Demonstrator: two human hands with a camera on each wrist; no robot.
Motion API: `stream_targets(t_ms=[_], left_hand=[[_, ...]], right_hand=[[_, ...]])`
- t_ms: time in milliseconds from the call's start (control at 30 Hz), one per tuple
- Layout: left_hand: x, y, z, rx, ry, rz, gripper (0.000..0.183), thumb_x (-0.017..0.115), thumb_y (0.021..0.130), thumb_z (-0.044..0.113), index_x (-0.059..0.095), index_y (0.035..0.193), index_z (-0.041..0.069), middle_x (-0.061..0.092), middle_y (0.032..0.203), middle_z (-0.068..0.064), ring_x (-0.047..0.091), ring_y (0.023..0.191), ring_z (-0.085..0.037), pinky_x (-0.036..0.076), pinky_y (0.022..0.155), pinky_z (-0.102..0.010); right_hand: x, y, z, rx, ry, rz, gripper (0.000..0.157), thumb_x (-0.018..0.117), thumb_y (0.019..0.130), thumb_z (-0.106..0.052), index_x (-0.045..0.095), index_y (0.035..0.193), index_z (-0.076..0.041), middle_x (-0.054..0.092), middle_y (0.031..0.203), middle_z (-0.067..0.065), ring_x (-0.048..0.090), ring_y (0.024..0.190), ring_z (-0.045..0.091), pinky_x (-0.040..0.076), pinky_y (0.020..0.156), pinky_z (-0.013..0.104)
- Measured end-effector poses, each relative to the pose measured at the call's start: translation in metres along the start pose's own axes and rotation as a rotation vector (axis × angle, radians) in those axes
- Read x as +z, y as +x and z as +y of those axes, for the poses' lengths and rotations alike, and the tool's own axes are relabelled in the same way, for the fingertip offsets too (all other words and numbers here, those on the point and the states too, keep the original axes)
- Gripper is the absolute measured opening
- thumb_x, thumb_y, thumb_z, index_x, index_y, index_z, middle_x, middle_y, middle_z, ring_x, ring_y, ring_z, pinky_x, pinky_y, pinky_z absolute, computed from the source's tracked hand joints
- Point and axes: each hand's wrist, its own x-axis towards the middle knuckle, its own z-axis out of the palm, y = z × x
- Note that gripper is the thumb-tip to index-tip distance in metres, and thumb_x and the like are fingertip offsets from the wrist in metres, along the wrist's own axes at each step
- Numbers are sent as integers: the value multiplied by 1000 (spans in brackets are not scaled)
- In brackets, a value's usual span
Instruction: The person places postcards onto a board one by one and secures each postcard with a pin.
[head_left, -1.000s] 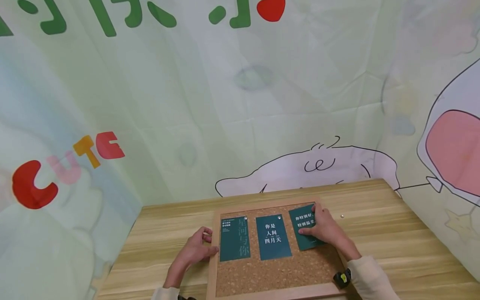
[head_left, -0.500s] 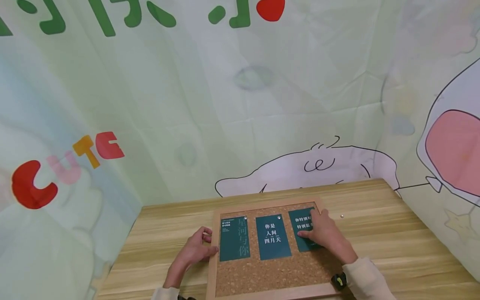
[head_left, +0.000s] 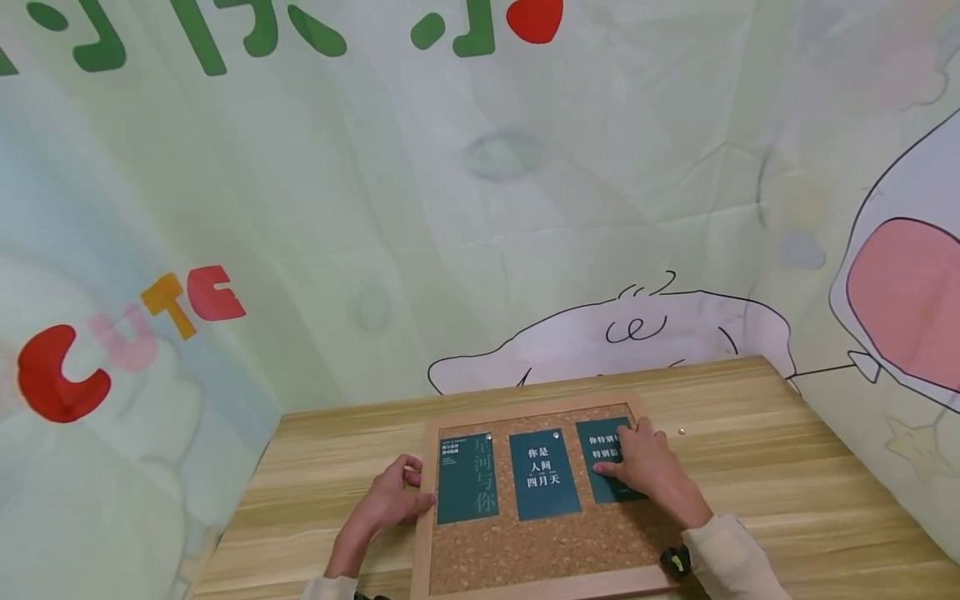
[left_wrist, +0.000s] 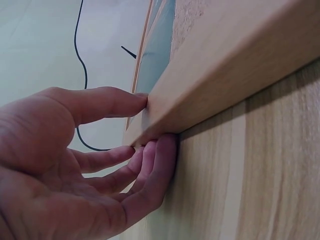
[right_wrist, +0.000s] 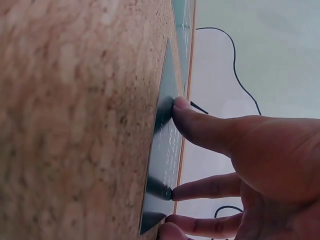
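Observation:
A wood-framed corkboard (head_left: 540,550) lies on the table with three teal cards. The left card (head_left: 467,483) and middle card (head_left: 546,492) each bear a pale thumbtack near the upper right corner. My left hand (head_left: 390,496) grips the board's left frame, thumb on its face and fingers curled against the outer side. Over the third card (head_left: 602,444), at the right, spreads my right hand (head_left: 651,462). Its thumb and fingertips touch the card's face, the fingers towards its right edge, and hide that side. In the right wrist view the card (right_wrist: 167,150) lies against the cork.
A small pale thumbtack (head_left: 682,432) sits on the wooden table (head_left: 780,500), right of the board. A printed cloth backdrop (head_left: 390,208) hangs right behind the table's back edge. Bare cork spans the board's lower part.
My right hand has shifted the third card slightly down, so it stands straighter beside the other two. My left hand has stayed on the frame.

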Motion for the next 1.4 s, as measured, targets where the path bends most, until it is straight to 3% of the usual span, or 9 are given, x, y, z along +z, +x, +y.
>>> stream_targets(t_ms=[267, 867, 1133, 1267, 1400], left_hand=[[-1, 0, 0, -1, 8, -6, 55, 84, 84, 4, 51, 128, -3, 59, 110, -17, 63, 88, -25, 59, 71, -38], [0, 3, 3, -3, -5, -15, 55, 84, 84, 3, 51, 128, -3, 58, 111, -17, 63, 87, -25, 60, 70, -39], [-2, 4, 6, -16, 32, -31, 54, 84, 85, 5, 51, 127, -2, 60, 110, -16, 63, 86, -25, 60, 72, -39], [-6, 4, 9, -12, 95, -33, 56, 85, 84, 7, 51, 127, -3, 61, 108, -15, 62, 87, -25, 59, 72, -40], [-5, 5, 23, 44, 226, 31, 61, 84, 86, 13, 50, 133, -7, 61, 115, -23, 62, 96, -34, 57, 81, -48]], right_hand=[[1, -2, 4, -46, 18, 26, 76, 87, 84, -42, 60, 132, 10, 49, 128, 36, 56, 103, 49, 54, 84, 60], [-1, 0, 6, -38, 22, 54, 73, 89, 81, -44, 59, 121, 9, 52, 121, 33, 57, 96, 45, 54, 78, 56], [1, 1, 7, -43, 6, 54, 76, 89, 81, -45, 60, 126, 9, 52, 125, 34, 58, 99, 46, 54, 81, 57], [1, 1, 6, -56, -11, 50, 78, 88, 82, -46, 60, 128, 9, 52, 125, 35, 59, 101, 49, 54, 83, 59], [2, 2, 7, -68, -20, 46, 78, 87, 82, -47, 60, 129, 9, 52, 125, 35, 59, 102, 50, 54, 83, 59]])
